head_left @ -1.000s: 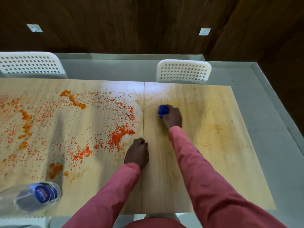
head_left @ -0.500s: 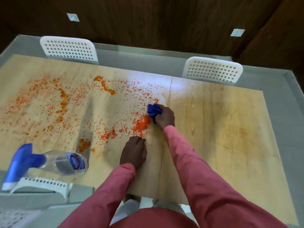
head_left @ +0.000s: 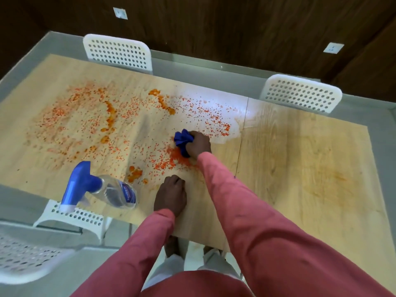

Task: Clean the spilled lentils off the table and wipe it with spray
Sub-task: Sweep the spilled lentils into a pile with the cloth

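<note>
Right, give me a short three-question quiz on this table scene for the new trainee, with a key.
1. True or false: the spray bottle stands upright at the table's middle.
2. What does the right hand grip? A) blue cloth B) sponge C) paper towel
3. Fill in: the left hand holds ____ and rests on the table.

Key: 1. False: it lies on its side at the near edge, left of the left hand. 2. A, pressed into the lentils. 3. Nothing.
</note>
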